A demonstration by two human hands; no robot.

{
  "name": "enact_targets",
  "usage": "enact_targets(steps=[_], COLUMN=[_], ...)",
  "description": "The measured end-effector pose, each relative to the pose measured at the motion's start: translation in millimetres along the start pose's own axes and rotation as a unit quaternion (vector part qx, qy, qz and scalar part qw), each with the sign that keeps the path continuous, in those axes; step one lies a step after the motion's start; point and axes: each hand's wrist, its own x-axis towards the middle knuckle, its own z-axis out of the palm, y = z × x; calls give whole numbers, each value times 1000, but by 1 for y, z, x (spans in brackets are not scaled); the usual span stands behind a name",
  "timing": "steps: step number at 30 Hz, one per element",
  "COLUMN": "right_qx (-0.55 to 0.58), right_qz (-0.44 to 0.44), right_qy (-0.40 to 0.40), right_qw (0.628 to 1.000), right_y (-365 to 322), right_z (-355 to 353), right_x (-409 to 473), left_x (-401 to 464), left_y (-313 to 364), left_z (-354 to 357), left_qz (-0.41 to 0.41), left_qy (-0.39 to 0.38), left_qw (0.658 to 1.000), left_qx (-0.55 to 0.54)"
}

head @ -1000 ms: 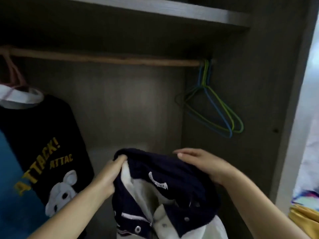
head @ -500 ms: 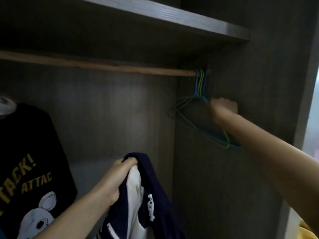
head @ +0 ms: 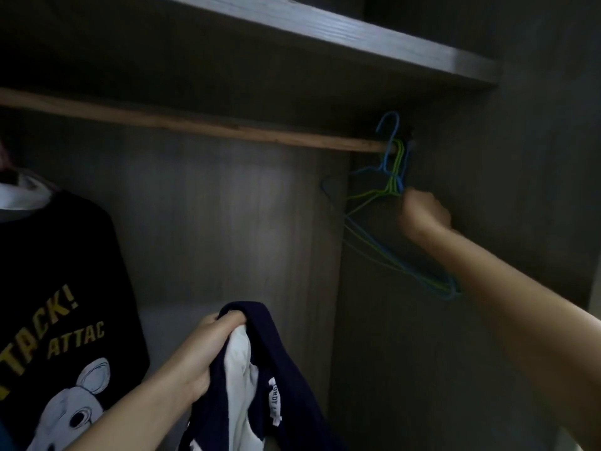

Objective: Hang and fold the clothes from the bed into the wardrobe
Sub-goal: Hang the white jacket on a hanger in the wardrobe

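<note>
At the bottom centre of the frame, nearest the camera, the left hand [head: 198,354] grips a navy garment [head: 279,369] with a white lining by its top edge, fingers curled tight over the bunched cloth. The garment hangs down from that grip and runs off the bottom edge; a small white label with dark letters shows on its inner side.

At the lower left, a black T-shirt [head: 65,288] hangs inside the wardrobe, printed with yellow lettering and a white cartoon animal. Its white collar sits near the left edge, and what it hangs from is too dark to make out.

The right arm reaches from the lower right corner up toward the right side of the frame. The right hand [head: 422,213] is closed, fingers curled, at the neck of a bunch of wire hangers [head: 383,242], blue and green; the grip itself is blurred, so which hanger it holds cannot be told. One blue hanger [head: 388,138] has its hook raised above the wooden rail [head: 201,125], while the other hooks stay on the rail's right end, beside the wardrobe's side wall [head: 520,190].

Farthest up, a grey shelf [head: 325,30] crosses the top of the frame above the rail.
</note>
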Motion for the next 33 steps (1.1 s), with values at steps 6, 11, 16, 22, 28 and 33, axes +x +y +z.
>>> enact_targets(steps=[6, 11, 16, 22, 28, 33], right_qx=[235, 550, 694, 847, 790, 581], right_qz=[-49, 50, 135, 108, 105, 26], right_qy=[70, 22, -89, -17, -75, -266], right_qw=[968, 833, 702, 520, 599, 769], right_y=[5, 14, -7, -25, -75, -69], right_z=[11, 48, 23, -47, -6, 12], right_x=[-61, -161, -201, -241, -325, -370], left_x=[3, 1, -7, -30, -51, -46], left_y=[-9, -15, -23, -31, 13, 62], left_z=[2, -4, -13, -28, -25, -74], left_qz=[2, -43, -100, -140, -128, -111], left_qy=[11, -6, -43, -44, -147, -163], left_qw=[1000, 999, 992, 986, 979, 978], left_qx=[-12, -18, 58, 78, 61, 73])
